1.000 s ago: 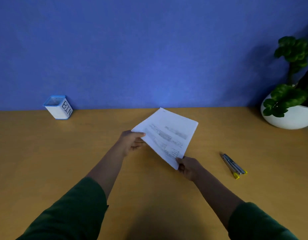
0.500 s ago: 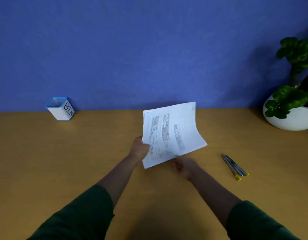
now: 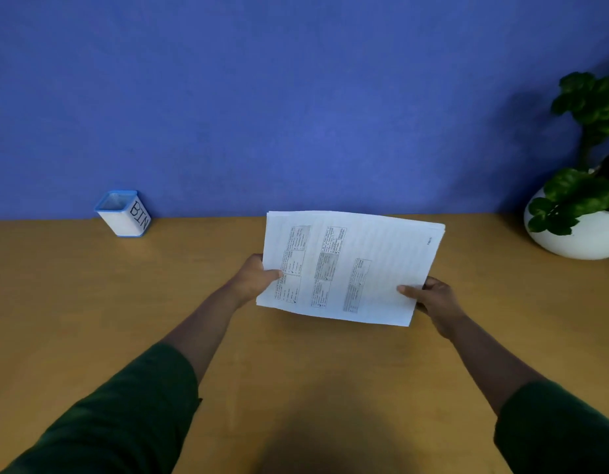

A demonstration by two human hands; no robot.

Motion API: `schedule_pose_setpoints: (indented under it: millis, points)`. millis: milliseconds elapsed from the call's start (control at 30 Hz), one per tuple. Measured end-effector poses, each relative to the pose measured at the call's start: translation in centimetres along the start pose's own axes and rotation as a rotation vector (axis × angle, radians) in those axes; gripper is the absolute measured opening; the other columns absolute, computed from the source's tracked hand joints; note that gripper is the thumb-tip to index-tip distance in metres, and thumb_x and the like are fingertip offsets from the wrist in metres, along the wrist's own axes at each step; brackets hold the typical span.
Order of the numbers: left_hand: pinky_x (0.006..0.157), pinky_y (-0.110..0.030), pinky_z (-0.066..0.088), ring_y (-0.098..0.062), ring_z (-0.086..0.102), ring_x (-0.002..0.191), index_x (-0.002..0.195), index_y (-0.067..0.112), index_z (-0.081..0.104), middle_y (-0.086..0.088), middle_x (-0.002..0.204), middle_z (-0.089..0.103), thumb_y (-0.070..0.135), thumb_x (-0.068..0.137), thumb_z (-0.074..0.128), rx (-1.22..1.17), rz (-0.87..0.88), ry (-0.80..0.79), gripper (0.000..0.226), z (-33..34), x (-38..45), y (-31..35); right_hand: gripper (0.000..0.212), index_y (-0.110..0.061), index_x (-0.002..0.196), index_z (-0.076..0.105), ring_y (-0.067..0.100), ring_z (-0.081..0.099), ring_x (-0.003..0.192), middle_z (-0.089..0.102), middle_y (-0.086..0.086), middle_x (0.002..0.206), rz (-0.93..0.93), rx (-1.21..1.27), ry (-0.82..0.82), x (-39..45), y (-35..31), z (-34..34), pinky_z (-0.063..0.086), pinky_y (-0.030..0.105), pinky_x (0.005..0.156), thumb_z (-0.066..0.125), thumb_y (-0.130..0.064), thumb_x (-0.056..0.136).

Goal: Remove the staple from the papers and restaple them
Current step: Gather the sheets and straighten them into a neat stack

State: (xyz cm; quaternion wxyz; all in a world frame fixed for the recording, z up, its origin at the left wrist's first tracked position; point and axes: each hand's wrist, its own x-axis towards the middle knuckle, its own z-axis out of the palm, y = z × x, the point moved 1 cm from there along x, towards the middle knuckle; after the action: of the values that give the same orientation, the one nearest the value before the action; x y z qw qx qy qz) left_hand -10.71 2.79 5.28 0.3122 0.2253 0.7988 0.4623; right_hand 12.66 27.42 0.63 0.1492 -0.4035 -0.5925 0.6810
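A stack of printed white papers [image 3: 350, 265] is held up above the wooden desk, turned sideways with the printed side toward me. My left hand [image 3: 253, 278] grips its left edge, thumb on the front. At the right edge my right hand [image 3: 433, 299] pinches the stack, thumb on the page. No staple can be made out on the sheets. The stapler that lay on the desk to the right is hidden behind the papers and my right hand.
A small white box with a blue rim marked BIN [image 3: 123, 213] stands at the back left by the blue wall. A green plant in a round white pot [image 3: 576, 234] sits at the back right. The wooden desk [image 3: 296, 371] spreads below my arms.
The papers were lifted off the desk and turned from a diagonal lie to a raised sideways hold. My right hand let go of the lower corner and took the right edge.
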Motion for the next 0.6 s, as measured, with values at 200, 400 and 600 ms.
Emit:
schedule_pose_setpoints:
  millis: [200,400,600]
  points:
    - [0.073,-0.021,0.050,-0.015,0.063,0.094,0.114,0.017,0.063,0.001,0.109,0.065,0.004,0.087,0.058,-0.126,0.038,0.008,0.030,-0.2,-0.4,-1.4,0.030,-0.018,0.099,0.066,0.019,0.067,0.095,0.070,0.002,0.105,-0.132,0.016,-0.059,-0.2,-1.0,0.4,0.053,0.036,0.079,0.071,0.000,0.075]
    - [0.085,-0.033,0.047,-0.023,0.059,0.104,0.118,0.007,0.060,-0.006,0.120,0.062,-0.004,0.083,0.061,-0.131,-0.054,-0.043,0.037,0.6,-1.1,-4.7,0.036,-0.011,0.107,0.061,0.018,0.061,0.090,0.066,0.002,0.099,-0.077,-0.132,-0.001,-0.4,0.2,1.5,0.048,0.035,0.079,0.073,-0.003,0.074]
    - [0.090,-0.037,0.047,-0.028,0.058,0.109,0.118,0.008,0.060,-0.008,0.121,0.061,-0.005,0.083,0.060,-0.201,-0.073,0.001,0.037,0.8,-0.6,-5.1,0.027,-0.022,0.089,0.063,0.007,0.060,0.083,0.066,-0.008,0.088,-0.091,-0.112,0.020,-0.2,-0.1,2.2,0.046,0.021,0.061,0.076,-0.005,0.071]
